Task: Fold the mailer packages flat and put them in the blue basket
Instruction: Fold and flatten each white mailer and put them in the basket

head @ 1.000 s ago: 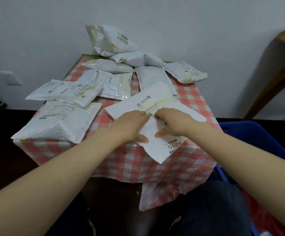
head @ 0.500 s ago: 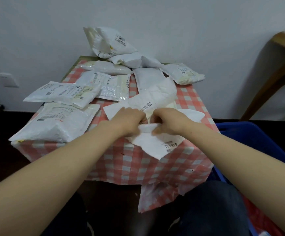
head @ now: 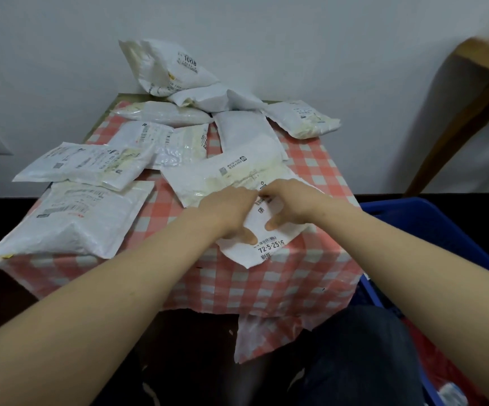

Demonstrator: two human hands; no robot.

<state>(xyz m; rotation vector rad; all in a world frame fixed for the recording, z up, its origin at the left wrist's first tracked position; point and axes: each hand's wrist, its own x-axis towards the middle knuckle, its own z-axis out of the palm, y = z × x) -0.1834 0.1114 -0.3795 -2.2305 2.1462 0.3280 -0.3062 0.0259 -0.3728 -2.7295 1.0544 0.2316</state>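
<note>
A white mailer package [head: 225, 178] with printed labels lies near the front of the checked table [head: 319, 168]. Its near corner hangs over the table's front edge. My left hand [head: 227, 213] and my right hand [head: 288, 202] sit side by side on its near half. Each has curled fingers on top and a thumb lower down on the mailer, gripping it. Several other white mailers, one of them [head: 70, 222] at front left, cover the left and back of the table. The blue basket [head: 430, 227] stands on the floor to the right of the table.
A red-and-white checked cloth covers the table and hangs down its front. A white wall stands close behind. A wooden furniture leg [head: 457, 121] leans at the right. My dark-trousered knee [head: 354, 356] is below the table's front edge.
Half a second ago the mailer's far half was lifted and curling toward me; now it lies flatter on the table. Both hands stay on its near half.
</note>
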